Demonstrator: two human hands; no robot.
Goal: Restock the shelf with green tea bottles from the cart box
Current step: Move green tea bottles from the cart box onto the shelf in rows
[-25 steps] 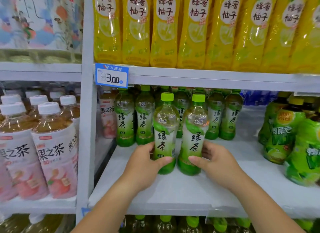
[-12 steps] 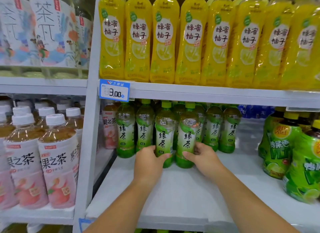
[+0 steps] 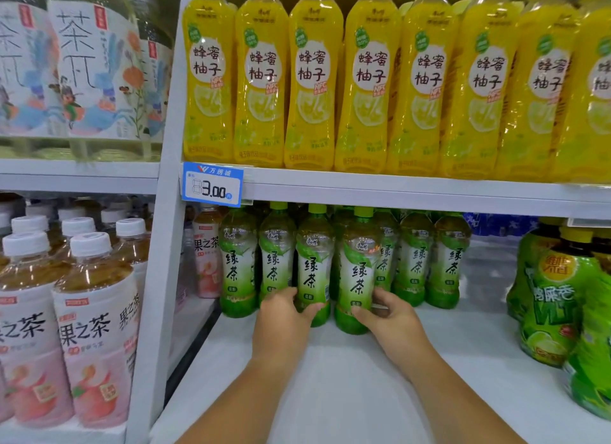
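Two green tea bottles stand upright on the white shelf, close in front of a row of several like bottles. My left hand grips the base of the left bottle. My right hand grips the base of the right bottle, thumb across its front. Both bottles have green caps and green-white labels. The cart box is out of view.
Yellow citrus bottles fill the shelf above, with a blue price tag on its edge. Peach tea bottles stand in the left bay behind a white upright. Bright green drink bottles crowd the right.
Both hands have pushed the two bottles farther back on the shelf, up against the standing row. The view has shifted closer and tilted upward.
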